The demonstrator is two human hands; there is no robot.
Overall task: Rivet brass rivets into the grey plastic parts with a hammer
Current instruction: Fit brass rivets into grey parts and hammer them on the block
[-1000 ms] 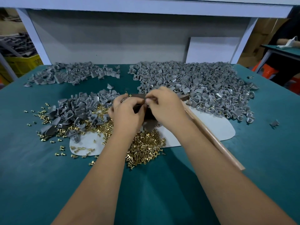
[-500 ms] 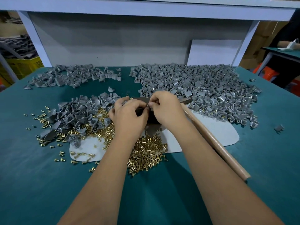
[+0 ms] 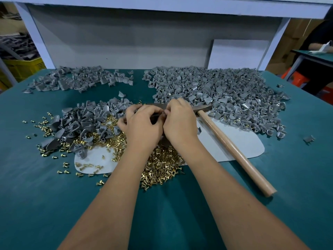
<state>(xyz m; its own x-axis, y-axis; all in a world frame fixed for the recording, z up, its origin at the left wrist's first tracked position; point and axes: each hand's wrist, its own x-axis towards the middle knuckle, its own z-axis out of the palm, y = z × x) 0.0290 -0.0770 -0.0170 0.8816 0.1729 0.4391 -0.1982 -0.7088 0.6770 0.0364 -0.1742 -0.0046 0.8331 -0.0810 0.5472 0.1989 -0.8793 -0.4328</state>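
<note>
Looking down, head view: two bare forearms reach over a teal table
Left hand: fingers curled, fingertips meeting the right hand's; what it pinches is hidden
Right hand: fingers curled likewise; held item too small to tell
Hammer: lying untouched just right of the hands, wooden handle pointing toward the viewer
Brass rivets: heaped under the wrists
Grey plastic parts: large pile far right, smaller piles left

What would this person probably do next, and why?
Probably the right hand reaches for the hammer: both hands meet fingertip to fingertip, seemingly fitting something small, and the hammer lies unheld beside them. What they pinch is hidden.
</note>
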